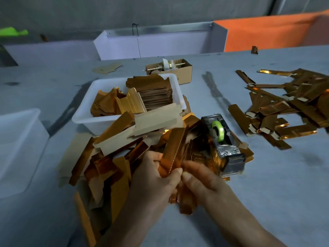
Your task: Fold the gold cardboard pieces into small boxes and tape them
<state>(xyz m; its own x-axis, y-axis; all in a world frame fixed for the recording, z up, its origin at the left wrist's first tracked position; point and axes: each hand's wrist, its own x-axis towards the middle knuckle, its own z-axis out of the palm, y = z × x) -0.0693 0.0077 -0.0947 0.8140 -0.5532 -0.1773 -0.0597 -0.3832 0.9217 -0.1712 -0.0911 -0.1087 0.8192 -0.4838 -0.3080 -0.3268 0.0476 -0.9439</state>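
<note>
Both hands on one gold cardboard piece (173, 148).
Left hand (156, 175) and right hand (201, 177) pinch its near end; long axis runs near-to-far, leaning right.

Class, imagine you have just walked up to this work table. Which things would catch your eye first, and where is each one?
First, the two hands, left hand and right hand, low in the middle, both pinching one gold strip. Behind them to the left, gold pieces spill from a white tub. Just right of the hands stands a tape dispenser with a green roll, and more gold strips lie scattered at the table's right.
</note>
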